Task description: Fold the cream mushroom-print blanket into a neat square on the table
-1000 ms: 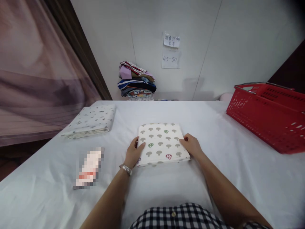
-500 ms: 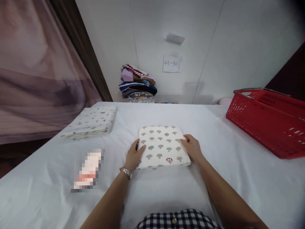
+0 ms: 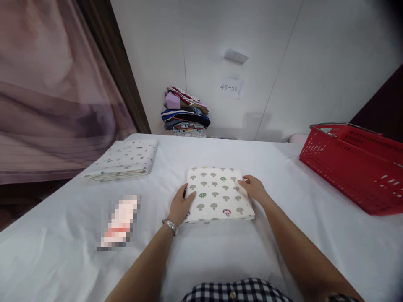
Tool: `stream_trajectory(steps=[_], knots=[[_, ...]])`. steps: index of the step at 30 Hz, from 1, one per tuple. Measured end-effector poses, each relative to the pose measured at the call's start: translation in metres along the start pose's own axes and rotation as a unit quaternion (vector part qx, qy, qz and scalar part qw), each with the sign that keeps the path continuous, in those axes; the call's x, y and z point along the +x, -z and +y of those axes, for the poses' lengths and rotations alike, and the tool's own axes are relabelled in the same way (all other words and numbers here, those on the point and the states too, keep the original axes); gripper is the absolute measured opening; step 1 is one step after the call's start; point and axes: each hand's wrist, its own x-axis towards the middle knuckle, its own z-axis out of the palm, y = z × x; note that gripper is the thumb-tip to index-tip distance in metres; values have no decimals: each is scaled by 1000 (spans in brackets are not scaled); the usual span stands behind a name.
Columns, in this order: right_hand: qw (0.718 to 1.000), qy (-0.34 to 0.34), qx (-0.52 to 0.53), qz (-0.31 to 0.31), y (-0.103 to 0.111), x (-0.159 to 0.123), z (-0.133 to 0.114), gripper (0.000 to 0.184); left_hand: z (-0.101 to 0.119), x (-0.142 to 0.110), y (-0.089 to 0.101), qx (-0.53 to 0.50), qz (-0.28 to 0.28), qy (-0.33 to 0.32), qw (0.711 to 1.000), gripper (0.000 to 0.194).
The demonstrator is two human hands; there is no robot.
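A folded white cloth (image 3: 217, 197) printed with grey, green and red mushrooms lies flat on the white-covered table in front of me. At its left edge, my left hand (image 3: 181, 205) grips it, thumb on top and fingers partly hidden behind the side. My right hand (image 3: 254, 191) holds the upper right edge, its thumb over the print and its fingers curled at the side. A second folded white cloth (image 3: 126, 157) with small grey prints rests at the table's far left, apart from both hands.
To the right stands a red plastic basket (image 3: 355, 167) with metal handles. A blurred-out pinkish item (image 3: 119, 222) lies left of my left arm. Behind the table's far edge, a stack of folded clothes (image 3: 185, 111) rises against the white wall. A curtain (image 3: 63, 96) hangs at the left.
The view has shifted slightly, so most things appear a little further right. Both hands keep their places at the cloth's sides, and the right edge looks slightly pressed in.
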Motion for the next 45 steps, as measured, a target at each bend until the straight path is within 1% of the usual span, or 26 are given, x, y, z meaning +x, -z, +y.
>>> stream_trajectory(steps=[3, 5, 9, 10, 13, 16, 18, 21, 23, 24, 25, 26, 28, 30, 31, 34, 37, 41, 43, 45], knots=[[1000, -7, -16, 9, -2, 13, -9, 46, 3, -1, 1, 10, -2, -5, 1000, 56], [1000, -9, -22, 18, -7, 18, -11, 45, 4, -1, 2, 24, -1, -10, 1000, 56], [996, -12, -55, 67, -17, 21, -5, 42, 3, -2, 2, 49, -20, 1, 999, 57], [996, -17, -64, 68, -19, 21, -2, 41, 2, -2, 2, 54, -24, 2, 998, 58], [996, -30, -79, 40, -17, 22, 3, 43, 2, -2, 1, 69, -22, -7, 997, 57], [994, -22, -100, 28, -10, 20, -4, 53, 4, -2, 1, 82, -17, -12, 996, 56], [992, 18, -120, 44, -6, 14, -17, 57, 5, -3, 1, 89, -16, -15, 996, 56], [980, 137, -131, 68, -6, -5, -45, 59, 7, -4, 1, 91, -20, -4, 996, 57], [967, 213, -133, 47, -12, -19, -61, 62, 6, -4, 1, 85, -24, 4, 996, 57], [962, 232, -141, 26, -17, -23, -65, 64, 6, -4, 1, 82, -23, 3, 996, 57], [960, 233, -155, 2, -22, -26, -66, 67, 5, -4, 1, 79, -20, -1, 997, 57], [961, 215, -172, -23, -27, -27, -64, 68, 4, -4, 1, 76, -17, -9, 997, 57], [965, 148, -208, -60, -36, -22, -55, 71, 3, -4, 1, 74, -17, -30, 997, 55], [965, 94, -234, -69, -43, -15, -43, 72, 2, -4, 1, 73, -27, -42, 996, 53], [964, 85, -244, -69, -44, -11, -38, 72, 2, -4, 1, 72, -31, -45, 996, 52], [959, 86, -262, -69, -44, -7, -35, 73, 3, -5, 0, 71, -29, -41, 996, 53], [956, 82, -270, -79, -41, -15, -41, 75, 3, -5, 1, 73, -32, -39, 996, 54], [950, 137, -273, -66, -40, -34, -41, 78, 2, -5, 0, 83, -38, -42, 995, 54], [947, 151, -271, -82, -42, -42, -37, 77, 2, -5, 0, 89, -36, -42, 994, 54], [947, 151, -265, -101, -42, -46, -36, 76, 1, -4, 0, 95, -35, -43, 994, 54]])
